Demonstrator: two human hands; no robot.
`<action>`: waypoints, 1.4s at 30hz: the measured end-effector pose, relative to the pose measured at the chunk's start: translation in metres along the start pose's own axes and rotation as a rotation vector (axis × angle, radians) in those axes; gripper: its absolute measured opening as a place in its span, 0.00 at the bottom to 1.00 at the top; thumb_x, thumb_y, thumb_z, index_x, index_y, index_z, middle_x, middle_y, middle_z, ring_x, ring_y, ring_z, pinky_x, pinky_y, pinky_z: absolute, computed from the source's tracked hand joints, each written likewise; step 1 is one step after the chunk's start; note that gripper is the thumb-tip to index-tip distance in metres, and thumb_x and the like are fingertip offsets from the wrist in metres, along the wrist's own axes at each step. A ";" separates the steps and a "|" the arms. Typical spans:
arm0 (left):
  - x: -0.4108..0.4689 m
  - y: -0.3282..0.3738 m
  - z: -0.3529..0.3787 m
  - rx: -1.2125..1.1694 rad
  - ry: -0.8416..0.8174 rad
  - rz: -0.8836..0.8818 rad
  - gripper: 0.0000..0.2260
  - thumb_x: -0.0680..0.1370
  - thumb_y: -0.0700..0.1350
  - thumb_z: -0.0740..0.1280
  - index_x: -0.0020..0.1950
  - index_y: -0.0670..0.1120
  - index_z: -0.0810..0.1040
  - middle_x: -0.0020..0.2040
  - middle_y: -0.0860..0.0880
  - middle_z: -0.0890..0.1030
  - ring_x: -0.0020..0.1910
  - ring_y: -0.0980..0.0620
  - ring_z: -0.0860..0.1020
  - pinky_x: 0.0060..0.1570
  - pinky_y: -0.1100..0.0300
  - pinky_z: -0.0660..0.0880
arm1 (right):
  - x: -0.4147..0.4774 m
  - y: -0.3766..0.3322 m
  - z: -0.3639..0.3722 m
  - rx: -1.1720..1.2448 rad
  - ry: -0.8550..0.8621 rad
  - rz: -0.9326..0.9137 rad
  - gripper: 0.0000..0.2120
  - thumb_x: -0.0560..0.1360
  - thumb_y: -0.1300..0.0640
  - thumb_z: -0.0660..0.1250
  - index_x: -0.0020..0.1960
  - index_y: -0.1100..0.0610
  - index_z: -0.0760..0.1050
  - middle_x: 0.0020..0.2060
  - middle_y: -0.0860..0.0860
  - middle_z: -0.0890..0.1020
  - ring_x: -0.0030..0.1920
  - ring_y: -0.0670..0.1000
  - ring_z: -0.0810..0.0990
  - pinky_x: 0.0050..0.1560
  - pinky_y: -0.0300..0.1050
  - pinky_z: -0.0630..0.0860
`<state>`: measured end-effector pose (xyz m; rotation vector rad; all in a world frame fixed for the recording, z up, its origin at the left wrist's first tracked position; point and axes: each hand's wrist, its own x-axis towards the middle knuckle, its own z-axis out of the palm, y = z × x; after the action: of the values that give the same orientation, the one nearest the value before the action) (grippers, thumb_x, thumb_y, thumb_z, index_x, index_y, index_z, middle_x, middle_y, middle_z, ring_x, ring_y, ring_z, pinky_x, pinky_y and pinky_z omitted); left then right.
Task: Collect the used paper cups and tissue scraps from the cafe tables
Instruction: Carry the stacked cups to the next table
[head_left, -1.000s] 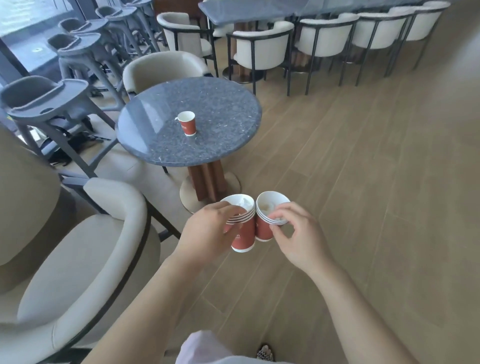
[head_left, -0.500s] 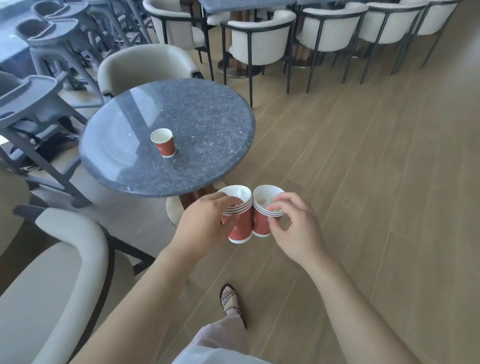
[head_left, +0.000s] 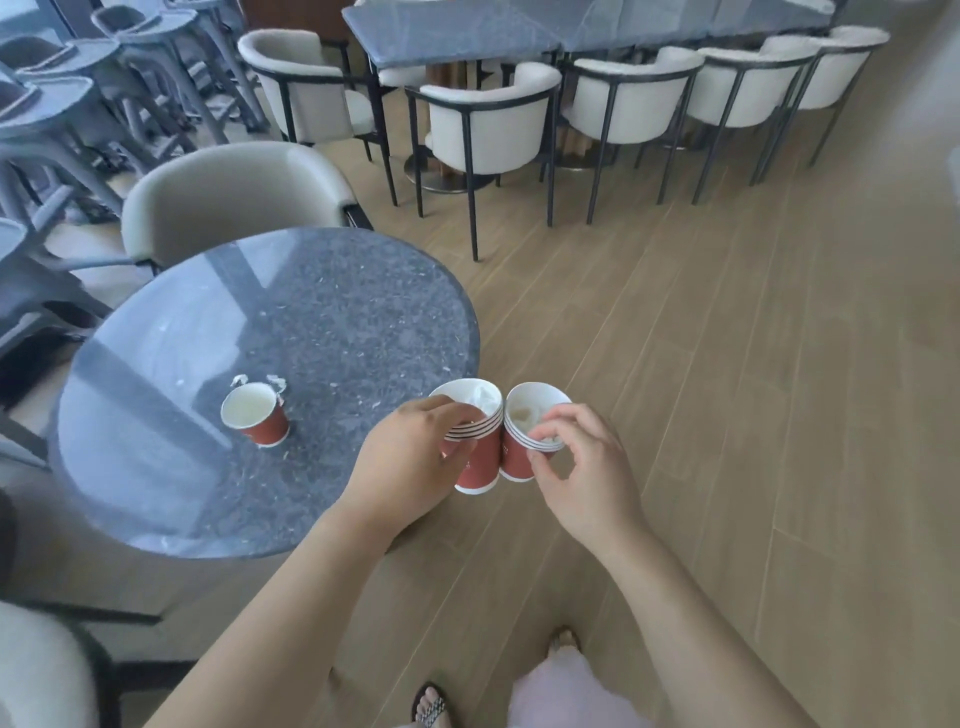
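My left hand (head_left: 410, 462) grips a stack of several nested red paper cups (head_left: 480, 457) with white tissue in the top one. My right hand (head_left: 582, 478) holds a second, shorter stack of red cups (head_left: 519, 457) pressed against the first; a scrap lies inside it. Both stacks hang over the right edge of the round dark stone table (head_left: 322, 312). One more red paper cup (head_left: 257, 415) stands upright on that table, left of my hands. Two small white tissue scraps (head_left: 275, 383) lie just behind it.
A beige armchair (head_left: 228, 192) stands behind the round table, grey high chairs (head_left: 62, 104) at far left. A long dark table (head_left: 519, 26) with several white chairs (head_left: 488, 124) runs along the back. Wooden floor (head_left: 727, 364) spreads to the right. A chair arm (head_left: 36, 670) is near left.
I have walked closer: the round table and its single cup now sit right beside my hands. Both hands keep the same hold on the two cup stacks.
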<state>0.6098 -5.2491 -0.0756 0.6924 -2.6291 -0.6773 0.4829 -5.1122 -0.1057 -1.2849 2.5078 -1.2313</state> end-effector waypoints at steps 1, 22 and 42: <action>0.014 0.000 0.004 0.003 -0.001 -0.004 0.10 0.72 0.41 0.67 0.51 0.50 0.81 0.46 0.52 0.82 0.43 0.47 0.79 0.39 0.51 0.77 | 0.014 0.008 -0.002 0.001 0.000 -0.006 0.05 0.68 0.64 0.71 0.42 0.56 0.78 0.48 0.48 0.77 0.51 0.50 0.76 0.51 0.31 0.64; 0.228 -0.007 0.072 0.071 0.070 -0.232 0.09 0.72 0.42 0.68 0.51 0.51 0.81 0.47 0.52 0.82 0.44 0.48 0.80 0.40 0.51 0.77 | 0.261 0.127 -0.005 0.006 -0.241 -0.218 0.04 0.70 0.62 0.69 0.44 0.54 0.77 0.45 0.46 0.78 0.49 0.50 0.75 0.49 0.36 0.67; 0.184 -0.162 0.023 0.110 0.332 -0.810 0.06 0.73 0.45 0.68 0.49 0.49 0.77 0.48 0.56 0.79 0.43 0.50 0.80 0.38 0.57 0.75 | 0.350 0.007 0.210 0.073 -0.826 -0.620 0.03 0.69 0.60 0.71 0.41 0.55 0.77 0.45 0.46 0.77 0.49 0.49 0.72 0.43 0.34 0.61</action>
<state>0.5085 -5.4629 -0.1433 1.7654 -2.0364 -0.5419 0.3326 -5.4891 -0.1544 -2.0758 1.5204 -0.6026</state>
